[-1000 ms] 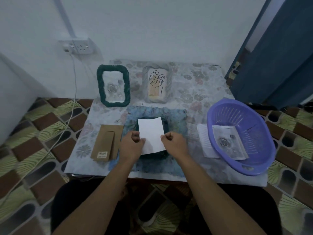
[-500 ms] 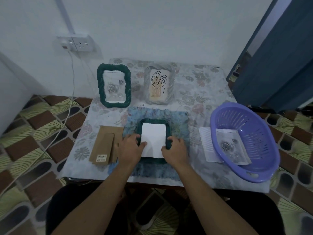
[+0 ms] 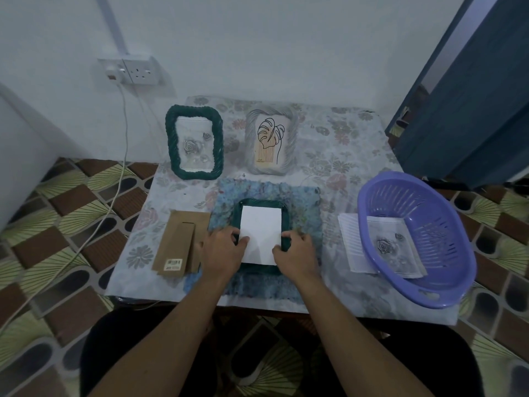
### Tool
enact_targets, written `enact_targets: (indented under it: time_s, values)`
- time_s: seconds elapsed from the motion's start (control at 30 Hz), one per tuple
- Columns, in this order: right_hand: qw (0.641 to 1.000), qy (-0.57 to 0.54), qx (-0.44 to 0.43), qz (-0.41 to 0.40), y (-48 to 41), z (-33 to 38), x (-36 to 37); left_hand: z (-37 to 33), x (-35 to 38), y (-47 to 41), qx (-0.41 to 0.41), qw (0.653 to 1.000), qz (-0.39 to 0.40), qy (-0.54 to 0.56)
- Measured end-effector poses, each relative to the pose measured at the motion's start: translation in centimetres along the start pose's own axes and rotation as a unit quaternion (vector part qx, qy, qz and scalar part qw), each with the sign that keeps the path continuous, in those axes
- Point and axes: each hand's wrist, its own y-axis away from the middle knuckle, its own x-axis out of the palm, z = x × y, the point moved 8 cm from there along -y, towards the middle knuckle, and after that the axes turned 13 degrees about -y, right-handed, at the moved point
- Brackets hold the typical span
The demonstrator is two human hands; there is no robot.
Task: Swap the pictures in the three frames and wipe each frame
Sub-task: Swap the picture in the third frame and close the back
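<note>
Dark green and rope-textured, a rectangular frame (image 3: pixel 285 222) lies face down at the centre of the surface (image 3: pixel 343 156), on a shaggy blue cloth (image 3: pixel 305 202). A plain white sheet (image 3: pixel 261 230) sits in its back opening. The left hand (image 3: pixel 221 252) has its grip on the sheet's lower left edge, thumb on the paper and fingers curled; the right hand (image 3: pixel 297 253) pinches the lower right corner the same way.

At eleven o'clock from this frame a matching green frame (image 3: pixel 194 110) stands upright with a grey rose print. At twelve o'clock stands a pale twisted frame (image 3: pixel 290 138) holding a line-drawn leaf. At nine o'clock lies a brown cardboard backing (image 3: pixel 180 239) with a folded stand and a barcode label (image 3: pixel 173 263) – its print too small to read. At three o'clock a slotted purple plastic basket (image 3: pixel 440 213) holds another rose print (image 3: pixel 392 247), with lined paper (image 3: pixel 349 242) tucked under the rim.
</note>
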Motion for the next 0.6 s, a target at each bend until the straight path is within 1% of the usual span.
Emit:
enact_targets:
  time_s: [0.2,0.27,0.37,0.47,0.53,0.6]
  values:
    - [1.000,-0.012,0.002,-0.005,0.1,0.2,-0.3,-0.2,-0.7,0.2,0.007,1.000,0.001,0.018]
    - [0.999,-0.034,-0.016,-0.033,0.5,0.9,-0.7,-0.4,-1.5,0.3,0.012,0.999,-0.007,0.030]
    - [0.990,-0.100,-0.073,-0.063,1.0,3.0,-1.0,0.0,-3.1,0.0,-0.003,0.998,-0.026,0.050]
    - [0.978,-0.175,-0.110,-0.012,1.6,5.7,0.2,1.4,-5.2,-0.3,-0.023,0.995,-0.049,0.078]
    - [0.968,-0.220,-0.110,0.056,2.3,7.2,1.8,3.3,-5.9,-0.3,-0.050,0.994,-0.035,0.091]
    - [0.958,-0.229,-0.097,0.142,3.2,8.4,4.2,5.7,-6.2,-0.2,-0.077,0.995,-0.013,0.069]
